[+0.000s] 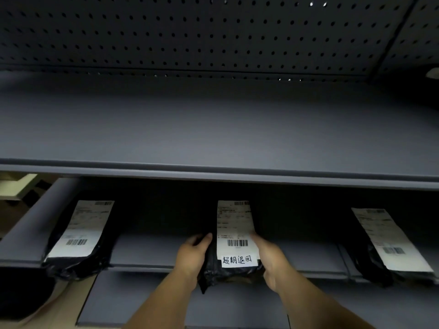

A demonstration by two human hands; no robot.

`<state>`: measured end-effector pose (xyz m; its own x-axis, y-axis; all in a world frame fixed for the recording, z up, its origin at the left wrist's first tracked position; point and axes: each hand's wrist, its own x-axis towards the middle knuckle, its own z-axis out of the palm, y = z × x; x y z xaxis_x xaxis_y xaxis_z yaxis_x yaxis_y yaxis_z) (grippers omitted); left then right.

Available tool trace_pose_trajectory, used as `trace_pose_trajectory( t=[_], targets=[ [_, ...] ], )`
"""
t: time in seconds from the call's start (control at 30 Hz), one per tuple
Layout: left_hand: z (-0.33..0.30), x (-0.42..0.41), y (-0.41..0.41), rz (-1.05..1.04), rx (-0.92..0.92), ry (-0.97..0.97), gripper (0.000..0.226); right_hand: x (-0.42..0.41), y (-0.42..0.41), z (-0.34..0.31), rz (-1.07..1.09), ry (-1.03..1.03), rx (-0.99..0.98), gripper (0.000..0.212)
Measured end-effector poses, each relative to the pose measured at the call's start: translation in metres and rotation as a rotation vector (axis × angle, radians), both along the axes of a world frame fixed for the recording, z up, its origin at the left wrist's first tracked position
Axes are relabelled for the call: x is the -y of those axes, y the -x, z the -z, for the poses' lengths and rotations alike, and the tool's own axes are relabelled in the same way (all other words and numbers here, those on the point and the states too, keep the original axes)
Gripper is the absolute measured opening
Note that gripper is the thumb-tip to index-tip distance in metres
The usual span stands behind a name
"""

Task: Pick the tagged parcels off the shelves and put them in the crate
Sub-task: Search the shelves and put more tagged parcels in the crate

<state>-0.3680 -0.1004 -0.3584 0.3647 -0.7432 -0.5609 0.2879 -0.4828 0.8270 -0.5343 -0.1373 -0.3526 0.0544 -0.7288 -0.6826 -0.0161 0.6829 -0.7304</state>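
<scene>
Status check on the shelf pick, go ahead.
Left hand and right hand both grip the middle parcel, handwritten tag showing. Parcel at shelf front edge. Crate not in view. Nothing blocking.

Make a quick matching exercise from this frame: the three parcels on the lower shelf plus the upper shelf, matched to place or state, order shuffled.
Things:
1. middle parcel
2. left parcel
3. right parcel
4. upper shelf

States:
A. bare surface in front of a pegboard back
B. held on both sides by the left hand and right hand, handwritten tag under its label
C. lies untouched at the far right of the lower shelf
D. lies untouched nearest the shelf's left end

Pairs: 1-B, 2-D, 3-C, 4-A
</scene>
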Motion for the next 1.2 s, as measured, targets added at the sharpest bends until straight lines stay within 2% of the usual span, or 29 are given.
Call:
trace_pose_trajectory(
  t=[0.2,0.53,0.77,1.07,1.2],
  targets=[
    [-0.007,-0.02,0.003,-0.039,-0.089,0.079,0.028,-0.021,0.008,-0.008,0.01,0.069,0.077,0.028],
    [-0.024,-0.067,0.015,-0.022,-0.093,0.215,0.023,-0.058,0.026,-0.034,0.023,0.143,0.144,0.027],
    [-0.046,-0.096,0.032,0.005,-0.114,0.297,0.026,-0.086,0.047,-0.054,0.058,0.16,0.201,0.032],
    [-0.067,-0.115,0.055,0.104,-0.101,0.321,0.021,-0.114,0.079,-0.072,0.057,0.079,0.311,0.033],
    [-0.079,-0.109,0.075,0.171,-0.089,0.331,0.021,-0.119,0.103,-0.08,0.117,0.099,0.332,0.041]
  ],
)
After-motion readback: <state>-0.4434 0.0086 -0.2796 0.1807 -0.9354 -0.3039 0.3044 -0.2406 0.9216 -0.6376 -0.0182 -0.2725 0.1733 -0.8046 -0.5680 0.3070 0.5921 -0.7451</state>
